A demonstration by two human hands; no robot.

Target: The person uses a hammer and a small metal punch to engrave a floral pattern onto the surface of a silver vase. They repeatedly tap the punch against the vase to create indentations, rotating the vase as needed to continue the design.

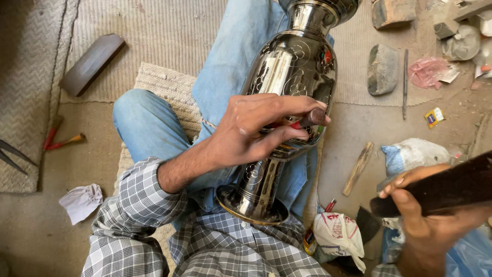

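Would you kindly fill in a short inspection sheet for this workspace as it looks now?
Surface: woven mat over dusty floor.
Job's things: engraved metal vase lying across the lap; thin tool set against it; dark wooden block.
Clutter: pliers, crumpled paper, stones, bags.
Hands: left hand grips the tool; right hand holds the block.
Cables: nothing seen.
Surroundings: dark flat bar on the mat.

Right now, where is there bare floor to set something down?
Bare floor lies between the crumpled paper and the pliers, and between the vase and the wood stick. The top right, around the stones, is crowded.
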